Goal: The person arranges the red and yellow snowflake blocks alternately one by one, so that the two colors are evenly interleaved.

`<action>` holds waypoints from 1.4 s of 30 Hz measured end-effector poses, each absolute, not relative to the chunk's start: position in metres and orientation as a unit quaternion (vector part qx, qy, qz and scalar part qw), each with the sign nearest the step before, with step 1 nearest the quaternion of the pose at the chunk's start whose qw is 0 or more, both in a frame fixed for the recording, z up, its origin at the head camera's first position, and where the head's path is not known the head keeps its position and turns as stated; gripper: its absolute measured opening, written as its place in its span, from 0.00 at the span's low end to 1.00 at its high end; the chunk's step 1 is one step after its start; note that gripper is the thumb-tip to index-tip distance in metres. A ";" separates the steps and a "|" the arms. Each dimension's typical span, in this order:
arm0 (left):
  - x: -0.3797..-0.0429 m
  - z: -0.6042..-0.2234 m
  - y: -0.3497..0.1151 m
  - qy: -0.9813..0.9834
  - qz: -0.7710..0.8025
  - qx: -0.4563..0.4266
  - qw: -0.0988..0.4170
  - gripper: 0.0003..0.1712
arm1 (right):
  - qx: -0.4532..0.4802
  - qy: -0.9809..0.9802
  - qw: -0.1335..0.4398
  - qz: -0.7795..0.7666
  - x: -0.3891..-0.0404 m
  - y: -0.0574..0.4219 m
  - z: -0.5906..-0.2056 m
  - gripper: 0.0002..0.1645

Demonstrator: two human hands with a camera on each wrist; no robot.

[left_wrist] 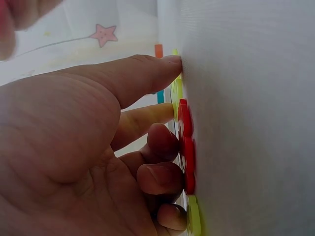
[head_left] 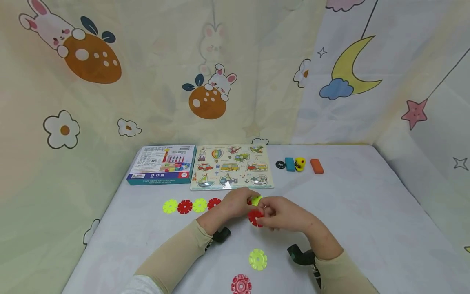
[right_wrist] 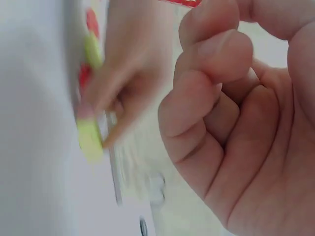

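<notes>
A row of notched plastic discs, yellow-green (head_left: pixel 170 206) and red (head_left: pixel 185 206) by turns, runs across the table. My left hand (head_left: pixel 236 203) reaches over the row's right part and hides some of it. Its thumb and index finger pinch the edges of a yellow-green disc (right_wrist: pixel 90 140) at the row's end, lying flat on the table. Just right of it, my right hand (head_left: pixel 282 213) holds a red disc (head_left: pixel 254 219) raised between thumb and fingers. Only a sliver of that red disc (right_wrist: pixel 181 2) shows in the right wrist view. The right hand's other fingers are curled.
Nearer me lie a loose yellow-green disc (head_left: pixel 258 259) and a red disc (head_left: pixel 241 284). Behind the row are a boxed set (head_left: pixel 161 163) and a picture puzzle board (head_left: pixel 231 167). A black chip (head_left: pixel 280 164), blue block (head_left: pixel 289 164), yellow duck (head_left: pixel 300 164) and orange block (head_left: pixel 317 166) stand at the back right.
</notes>
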State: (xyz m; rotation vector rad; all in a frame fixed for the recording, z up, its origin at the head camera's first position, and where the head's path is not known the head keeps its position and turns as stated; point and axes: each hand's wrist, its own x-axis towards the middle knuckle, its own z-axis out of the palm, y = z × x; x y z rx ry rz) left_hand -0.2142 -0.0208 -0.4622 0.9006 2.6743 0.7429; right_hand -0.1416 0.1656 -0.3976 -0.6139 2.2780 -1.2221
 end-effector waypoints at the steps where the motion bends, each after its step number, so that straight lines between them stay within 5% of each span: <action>1: -0.214 -0.462 -0.021 0.911 0.251 0.307 0.111 0.17 | -0.212 0.836 0.230 -0.450 -0.146 0.172 -0.398 0.13; 14: -0.210 -0.461 -0.021 0.921 0.232 0.290 0.117 0.26 | 0.011 0.876 0.181 -0.447 -0.186 0.221 -0.444 0.22; 21: -0.210 -0.459 -0.020 0.923 0.225 0.293 0.111 0.26 | 0.020 0.916 0.154 -0.369 -0.187 0.216 -0.452 0.29; 42: -0.215 -0.451 0.015 0.918 0.248 0.279 0.134 0.30 | -0.007 0.922 0.139 -0.361 -0.185 0.215 -0.454 0.20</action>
